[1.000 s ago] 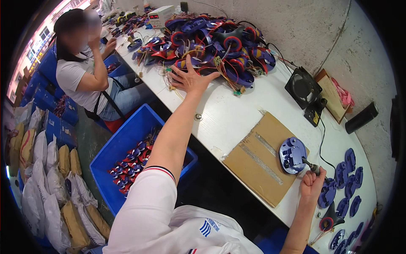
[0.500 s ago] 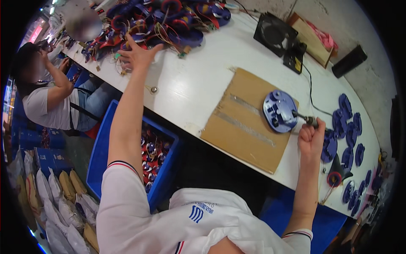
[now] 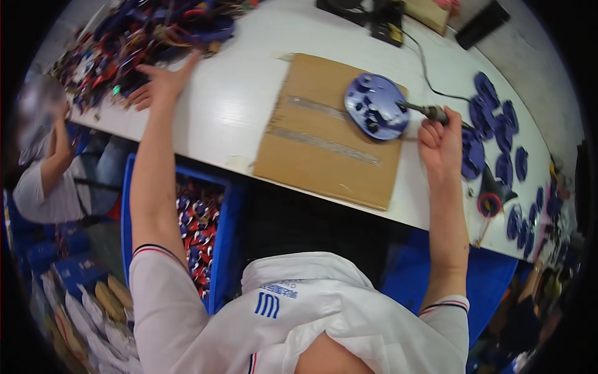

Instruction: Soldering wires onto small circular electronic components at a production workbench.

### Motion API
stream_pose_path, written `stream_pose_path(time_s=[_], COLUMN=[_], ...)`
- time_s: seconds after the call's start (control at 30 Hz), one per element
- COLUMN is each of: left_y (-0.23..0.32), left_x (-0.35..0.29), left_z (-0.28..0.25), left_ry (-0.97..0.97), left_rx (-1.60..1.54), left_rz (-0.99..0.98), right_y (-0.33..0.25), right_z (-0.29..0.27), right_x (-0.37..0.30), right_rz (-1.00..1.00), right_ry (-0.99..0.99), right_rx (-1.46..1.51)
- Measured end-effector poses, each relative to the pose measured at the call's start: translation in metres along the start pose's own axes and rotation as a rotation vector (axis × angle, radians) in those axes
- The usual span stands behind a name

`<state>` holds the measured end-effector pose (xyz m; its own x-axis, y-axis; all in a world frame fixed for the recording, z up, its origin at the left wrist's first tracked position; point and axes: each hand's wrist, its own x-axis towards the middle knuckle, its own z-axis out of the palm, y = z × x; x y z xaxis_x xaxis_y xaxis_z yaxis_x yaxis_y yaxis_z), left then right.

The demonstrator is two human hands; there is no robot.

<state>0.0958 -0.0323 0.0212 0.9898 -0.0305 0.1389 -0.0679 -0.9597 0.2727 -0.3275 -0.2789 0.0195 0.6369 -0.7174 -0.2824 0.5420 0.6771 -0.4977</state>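
Note:
My left hand (image 3: 163,86) is stretched out with fingers spread at the near edge of a heap of purple and red wired parts (image 3: 134,37) on the left of the table; nothing shows in it. My right hand (image 3: 441,142) is wrapped round a screwdriver-like tool (image 3: 428,112) with a dark handle and a slim metal shaft. The tool points left, its tip at the right side of a round purple plastic housing (image 3: 389,100). That housing lies with its hollow, studded side up on a flat piece of cardboard (image 3: 324,177) with two strips of tape.
Several purple shells (image 3: 503,131) and a dark cone-shaped part with a red ring (image 3: 489,204) lie at the right. A black fan (image 3: 346,9) and a black cylinder (image 3: 483,25) stand at the back. A blue bin (image 3: 219,249) of red parts sits below; another person (image 3: 56,174) sits left.
The view has shifted, so the table things sit further left and up. My left hand stays spread by the heap, now slightly less open. My right hand still holds the tool at the housing.

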Motion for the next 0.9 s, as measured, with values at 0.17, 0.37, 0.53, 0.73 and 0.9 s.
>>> stream_pose_path(time_s=[0.17,0.37,0.53,0.73,0.9], left_y=[-0.004,0.079,0.140,0.120,0.093], left_x=[-0.026,-0.212,-0.260,-0.235,-0.208], left_z=[-0.012,-0.054,-0.017,-0.026,-0.067], left_ry=[-0.011,-0.107,-0.208,-0.352,-0.525], left_rx=[0.066,-0.606,-0.293,-0.716,-0.816], left_rz=[0.166,1.035,1.105,1.282,1.367], right_y=[-0.023,-0.039,-0.032,-0.030,-0.029], right_z=[0.017,0.020,0.001,0.004,0.007], right_x=[-0.008,-0.003,-0.003,-0.007,-0.012], right_rz=[-0.147,-0.179,-0.160,-0.197,-0.179], right_ry=[0.076,0.104,0.148,0.106,0.055], right_rx=[0.000,0.011,0.087,0.068,0.022])
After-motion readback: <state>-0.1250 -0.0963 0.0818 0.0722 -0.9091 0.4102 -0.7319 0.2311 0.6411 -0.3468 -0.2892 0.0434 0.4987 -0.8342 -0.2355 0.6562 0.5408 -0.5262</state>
